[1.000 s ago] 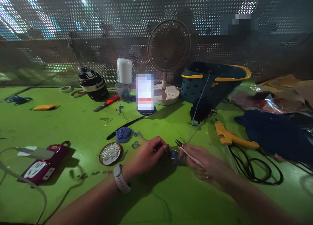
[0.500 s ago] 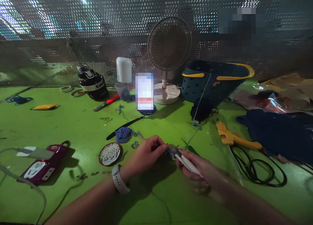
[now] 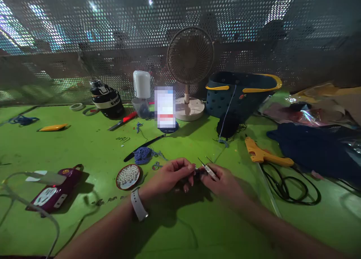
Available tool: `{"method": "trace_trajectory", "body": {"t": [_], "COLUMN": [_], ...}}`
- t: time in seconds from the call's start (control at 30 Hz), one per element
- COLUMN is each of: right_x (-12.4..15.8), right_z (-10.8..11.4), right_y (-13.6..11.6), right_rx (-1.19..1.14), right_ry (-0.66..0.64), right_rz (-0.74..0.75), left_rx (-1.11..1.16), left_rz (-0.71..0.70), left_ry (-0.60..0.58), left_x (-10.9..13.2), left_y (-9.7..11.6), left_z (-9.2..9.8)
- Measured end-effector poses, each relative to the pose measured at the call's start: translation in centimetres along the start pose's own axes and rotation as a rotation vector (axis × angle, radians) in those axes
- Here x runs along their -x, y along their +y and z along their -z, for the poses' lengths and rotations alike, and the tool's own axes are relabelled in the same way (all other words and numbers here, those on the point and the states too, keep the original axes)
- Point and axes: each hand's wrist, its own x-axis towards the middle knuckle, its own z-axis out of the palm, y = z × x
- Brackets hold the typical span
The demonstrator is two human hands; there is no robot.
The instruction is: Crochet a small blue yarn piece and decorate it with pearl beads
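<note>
My left hand is closed in a pinch on a small blue crochet piece just above the green table. My right hand meets it from the right, closed around small thread snips whose thin blades point up and away. A blue yarn strand runs from near my hands up into the dark blue basket. A round dish of white pearl beads lies just left of my left wrist, and a blue crochet round sits behind it.
A yellow glue gun with a coiled black cord lies to the right, beside dark blue fabric. At the back stand a desk fan, a phone and a black bottle. A maroon power strip lies left.
My hands have drawn closer together. The snips came up from lying low over the blue piece, and their blades now point upward. The view shifted slightly.
</note>
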Motion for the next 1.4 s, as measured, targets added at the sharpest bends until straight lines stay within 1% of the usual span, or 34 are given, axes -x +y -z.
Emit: {"method": "trace_trajectory", "body": {"t": [0.1, 0.17, 0.33, 0.43, 0.5, 0.53, 0.6, 0.67, 0.7, 0.77, 0.9, 1.0, 1.1, 1.23, 1.4], "right_x": [0.1, 0.2, 0.3, 0.3, 0.3, 0.3, 0.3, 0.4, 0.4, 0.5, 0.6, 0.5, 0.4, 0.2, -0.2], "right_z": [0.4, 0.6, 0.7, 0.9, 1.0, 1.1, 1.1, 1.1, 1.1, 1.0, 0.9, 0.9, 0.9, 1.1, 1.3], "right_y": [-0.4, -0.4, -0.3, -0.3, -0.3, -0.3, -0.2, -0.2, -0.2, -0.4, -0.8, -0.8, -0.7, -0.1, 0.6], "right_rx": [0.041, 0.067, 0.121, 0.131, 0.136, 0.144, 0.166, 0.192, 0.205, 0.225, 0.226, 0.226, 0.222, 0.217, 0.211], "right_ry": [0.062, 0.076, 0.089, 0.110, 0.124, 0.130, 0.138, 0.134, 0.123, 0.092, 0.055, 0.050, 0.026, 0.060, 0.071], "right_rz": [-0.041, -0.027, 0.015, 0.033, 0.044, 0.050, 0.062, 0.073, 0.076, 0.079, 0.093, 0.101, 0.091, 0.090, 0.076], "left_rx": [0.086, 0.085, -0.087, -0.297, -0.468, -0.521, -0.552, -0.503, -0.457, -0.334, -0.066, 0.043, 0.071, 0.010, -0.052], "left_rz": [0.036, 0.042, -0.020, -0.025, -0.079, -0.135, -0.275, -0.377, -0.396, -0.382, -0.339, -0.317, -0.303, -0.282, -0.194], "left_ry": [-0.024, -0.035, -0.109, -0.110, -0.118, -0.123, -0.112, -0.063, -0.037, -0.005, -0.016, 0.000, 0.004, 0.004, 0.032], "left_x": [-0.2, -0.2, 0.1, 0.2, 0.2, 0.2, 0.3, 0.4, 0.4, 0.4, 0.1, -0.1, -0.2, -0.2, -0.3], "left_y": [-0.1, 0.0, 0.7, 0.9, 0.9, 0.9, 1.1, 1.2, 1.3, 1.1, 0.3, -0.3, -0.5, -0.1, 0.3], "left_z": [0.3, 0.6, 1.2, 1.4, 1.4, 1.3, 1.1, 1.0, 0.9, 0.8, 0.7, 0.7, 0.7, 0.8, 0.6]}}
